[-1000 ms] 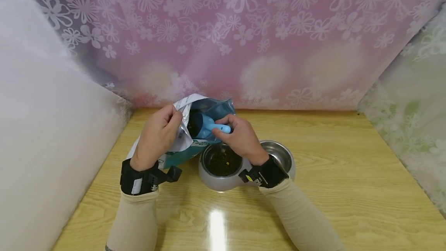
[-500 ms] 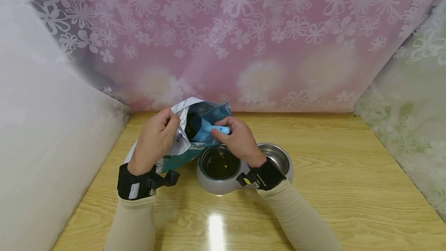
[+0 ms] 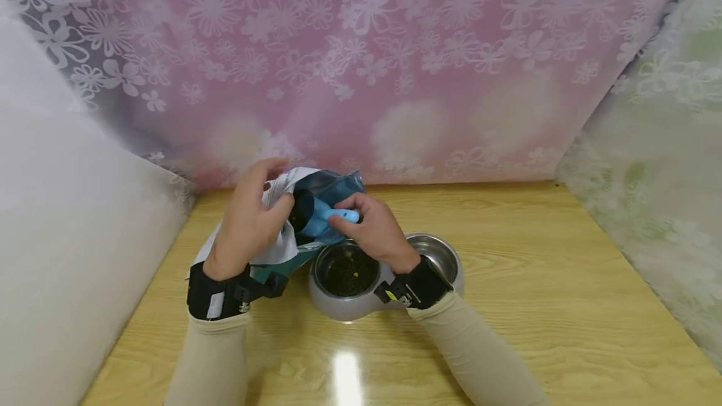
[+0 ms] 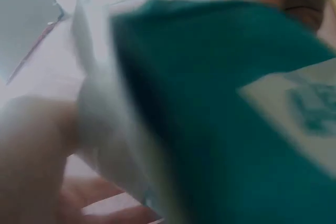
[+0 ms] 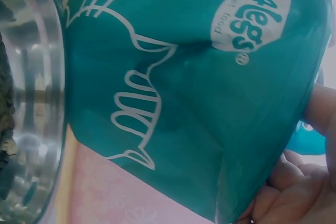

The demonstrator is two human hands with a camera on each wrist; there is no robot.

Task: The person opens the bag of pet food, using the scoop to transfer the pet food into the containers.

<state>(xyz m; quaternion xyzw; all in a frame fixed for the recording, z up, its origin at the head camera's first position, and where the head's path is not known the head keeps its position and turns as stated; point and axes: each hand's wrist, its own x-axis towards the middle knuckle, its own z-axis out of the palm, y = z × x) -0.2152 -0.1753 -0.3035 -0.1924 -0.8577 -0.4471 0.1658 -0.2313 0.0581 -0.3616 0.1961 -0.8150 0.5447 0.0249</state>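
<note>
My right hand (image 3: 375, 227) pinches the handle of a light blue scoop (image 3: 318, 218), whose dark bowl end lies inside the mouth of a teal and white pet food bag (image 5: 194, 103). Across the bag's folded white edge, my left hand (image 3: 248, 221) has its thumb on the near side and its index finger stretched out and apart from the thumb. Blur in the left wrist view hides how firmly that hand touches the bag. Right beside the bag stands a double pet bowl (image 3: 341, 311), its left basin holding dark kibble (image 3: 346, 271).
The bowl's right steel basin (image 3: 434, 252) lies partly behind my right wrist. A wooden table (image 3: 536, 306) carries everything. Pink flowered cloth (image 3: 395, 80) rises at the back, with a white wall (image 3: 84, 218) on the left and pale green cloth (image 3: 648, 161) on the right.
My left fingers have spread from their pinch on the bag's edge, the index finger lifting away. The right hand and scoop stay much the same; the whole view shifts slightly.
</note>
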